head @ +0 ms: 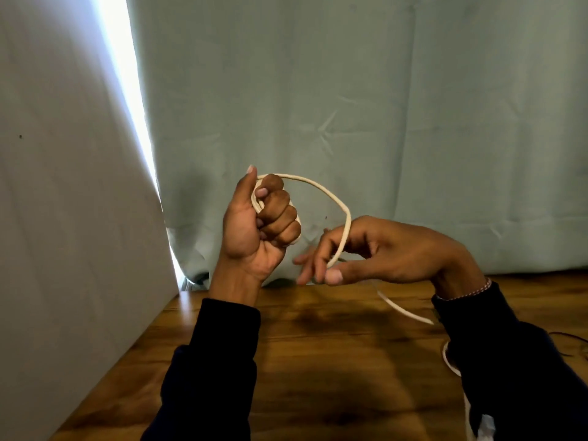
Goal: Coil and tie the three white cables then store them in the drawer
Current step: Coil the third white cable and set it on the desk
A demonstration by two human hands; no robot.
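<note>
My left hand (259,222) is raised above the table, its fingers curled round several turns of a white cable (321,189). From that fist the cable arcs up and right, then drops across the fingers of my right hand (375,253), which pinches it between thumb and fingers. The cable's loose tail (405,310) trails blurred below my right wrist toward the table. More white cable (450,361) shows beside my right sleeve, partly hidden by it. No drawer is in view.
A wooden table (318,361) lies beneath both arms. A pale green curtain (350,106) hangs behind it. A white wall or panel (63,202) stands along the left edge. A thin dark wire (572,337) lies at the far right.
</note>
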